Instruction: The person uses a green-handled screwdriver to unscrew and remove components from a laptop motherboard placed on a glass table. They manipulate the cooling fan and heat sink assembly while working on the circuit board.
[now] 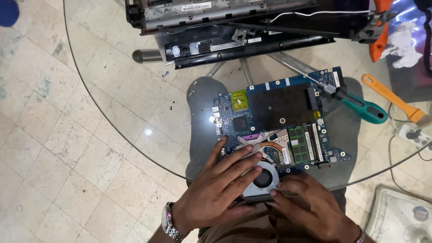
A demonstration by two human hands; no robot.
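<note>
On the round glass counter (112,130), we are pressing our left hand (216,189), fingers spread flat, over the round grey cooling fan (263,179) at the blue circuit board's (274,121) near edge, our right hand (310,202) gripping the fan's rim, green-handled screwdriver (355,103) lying beside.

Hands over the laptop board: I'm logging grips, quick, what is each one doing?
Left hand: open, fingers spread flat on the cooling fan and motherboard.
Right hand: fingertips touch the fan's edge; no clear grip.

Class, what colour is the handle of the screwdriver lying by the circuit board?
Green, with a black collar: the screwdriver shows best in the head view.
</note>
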